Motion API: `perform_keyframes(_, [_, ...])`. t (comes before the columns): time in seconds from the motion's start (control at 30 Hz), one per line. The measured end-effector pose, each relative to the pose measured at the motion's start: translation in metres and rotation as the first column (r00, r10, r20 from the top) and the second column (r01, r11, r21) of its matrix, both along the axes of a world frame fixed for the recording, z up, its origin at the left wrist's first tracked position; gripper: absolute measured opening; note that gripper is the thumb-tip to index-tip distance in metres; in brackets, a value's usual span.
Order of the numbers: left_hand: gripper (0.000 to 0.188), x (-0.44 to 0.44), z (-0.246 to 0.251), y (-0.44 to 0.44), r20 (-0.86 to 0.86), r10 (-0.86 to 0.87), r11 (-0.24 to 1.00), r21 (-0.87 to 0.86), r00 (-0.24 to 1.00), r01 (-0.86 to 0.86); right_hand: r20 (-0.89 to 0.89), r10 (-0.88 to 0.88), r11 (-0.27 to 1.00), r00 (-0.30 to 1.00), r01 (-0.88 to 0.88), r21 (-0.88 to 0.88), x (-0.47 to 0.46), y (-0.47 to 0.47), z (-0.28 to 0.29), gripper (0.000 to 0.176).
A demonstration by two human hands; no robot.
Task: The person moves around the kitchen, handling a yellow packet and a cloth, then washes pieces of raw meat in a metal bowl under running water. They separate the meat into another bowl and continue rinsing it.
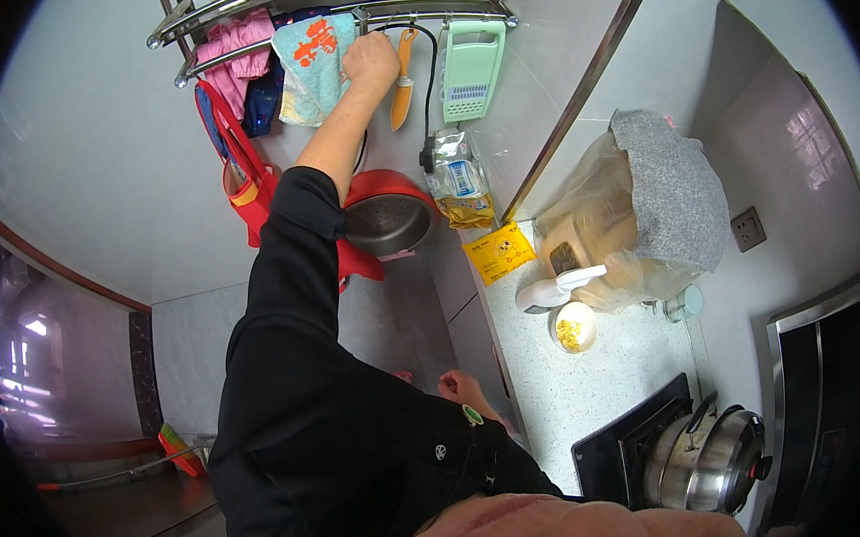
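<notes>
My left hand is raised to the wall rack, its fingers curled at the right edge of a light blue towel with an orange print. What lies inside those fingers is hidden. Just right of it hang an orange knife, a black cable and a pale green grater. My right hand is low, in front of my body beside the counter's front, loosely curled with nothing visible in it.
A red-rimmed metal strainer and a red apron hang below the rack. On the counter are yellow wipes, a bowl with yellow bits, a white handheld device, a covered plastic bag and a steel pot on the stove.
</notes>
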State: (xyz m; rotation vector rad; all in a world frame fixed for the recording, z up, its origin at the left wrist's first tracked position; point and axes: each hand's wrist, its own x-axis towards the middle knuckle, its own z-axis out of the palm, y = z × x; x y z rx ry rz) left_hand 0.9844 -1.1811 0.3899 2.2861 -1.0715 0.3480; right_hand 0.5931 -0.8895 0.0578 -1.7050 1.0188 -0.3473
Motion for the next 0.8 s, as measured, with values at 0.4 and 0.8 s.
perform_keyframes(0.4, [0.027,-0.001,-0.013,0.031,0.063,-0.092,0.993,-0.064,0.994,0.096,0.003,-0.003,1.0,1.0,0.003,0.001,0.0,0.005,-0.009,0.021])
perform_keyframes(0.8, [0.021,0.014,-0.043,0.058,0.254,-0.274,0.88,-0.323,0.928,0.348,-0.033,0.06,0.998,0.998,-0.06,0.015,0.007,0.004,-0.007,0.024])
